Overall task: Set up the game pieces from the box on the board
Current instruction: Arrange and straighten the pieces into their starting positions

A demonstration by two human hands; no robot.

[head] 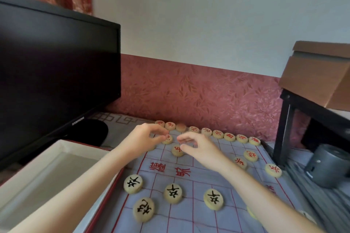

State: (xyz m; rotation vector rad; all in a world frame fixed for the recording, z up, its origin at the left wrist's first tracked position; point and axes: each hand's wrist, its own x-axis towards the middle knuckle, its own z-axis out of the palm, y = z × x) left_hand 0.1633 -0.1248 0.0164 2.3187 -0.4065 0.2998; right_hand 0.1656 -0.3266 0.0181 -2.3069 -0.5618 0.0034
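A blue-grey cloth board with red lines lies in front of me. Round wooden pieces with red characters line its far edge, and several more sit one and two rows nearer. Black-marked pieces stand in the near half. My left hand reaches to the far left of the board, its curled thumb and fingertips pinching a red piece. My right hand hovers with loosely spread fingers just right of another red piece. The white box lies open at the left and looks empty.
A black monitor on its round stand rises at the left behind the box. At the right, a cardboard box sits on a black stand, with a grey cylindrical device beneath. A red patterned wall backs the board.
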